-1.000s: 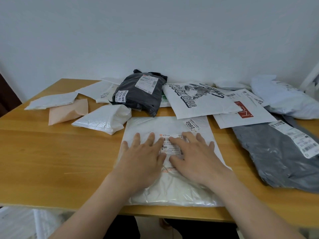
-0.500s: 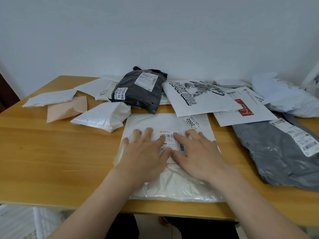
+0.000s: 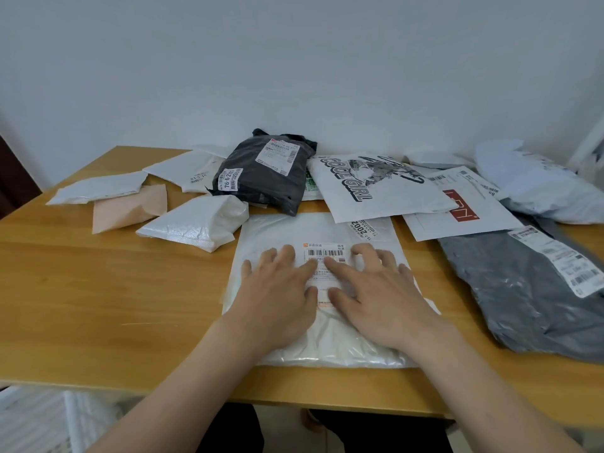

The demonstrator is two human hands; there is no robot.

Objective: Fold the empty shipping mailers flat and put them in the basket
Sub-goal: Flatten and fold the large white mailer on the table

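The white poly mailer (image 3: 277,230), long axis 6 to 12 o'clock, is pressed onto the table (image 3: 114,289) under left hand (image 3: 277,299) and right hand (image 3: 385,299), fingers spread, nothing gripped; its far edge lies at 12 o'clock of both.

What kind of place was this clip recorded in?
Likely a home room or small office: a wooden table pushed against a bare white wall, strewn with used courier mailers like the black mailer and the COOL GIRL mailer.
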